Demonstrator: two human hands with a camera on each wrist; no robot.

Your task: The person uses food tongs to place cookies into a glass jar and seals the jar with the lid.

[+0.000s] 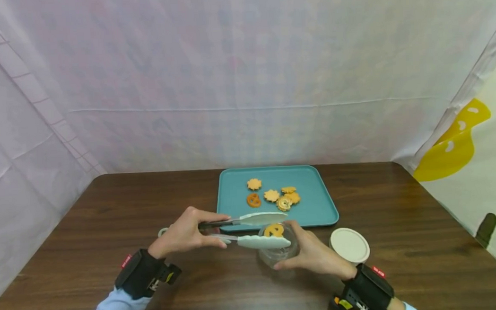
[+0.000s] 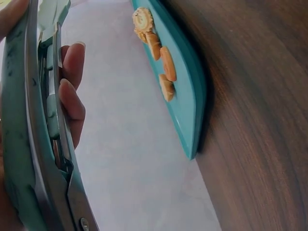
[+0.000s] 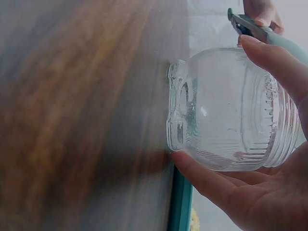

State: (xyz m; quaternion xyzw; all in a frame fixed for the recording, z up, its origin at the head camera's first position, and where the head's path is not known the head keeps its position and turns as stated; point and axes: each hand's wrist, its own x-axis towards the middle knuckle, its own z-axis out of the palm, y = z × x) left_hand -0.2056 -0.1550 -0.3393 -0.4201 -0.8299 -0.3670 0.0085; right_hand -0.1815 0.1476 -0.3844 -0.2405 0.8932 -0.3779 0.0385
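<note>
My left hand (image 1: 189,232) grips a pair of tongs (image 2: 36,120) with pale green tips and metal arms. The spread tong tips reach over the mouth of a clear glass jar (image 3: 231,110). A yellow pretzel-shaped biscuit (image 1: 274,229) shows between the tips at the jar's mouth; whether they touch it I cannot tell. My right hand (image 1: 309,251) holds the jar around its side, thumb and fingers on opposite sides. The jar's base is close to the table. Beyond the hands, a blue-green tray (image 1: 315,208) carries several biscuits (image 1: 272,195) and a brown pretzel (image 1: 253,200).
A round white lid (image 1: 349,245) lies on the brown wooden table (image 1: 222,289), right of the jar and near my right wrist. Pale cloth (image 1: 235,80) hangs behind the table's far edge. More cloth hangs at both sides.
</note>
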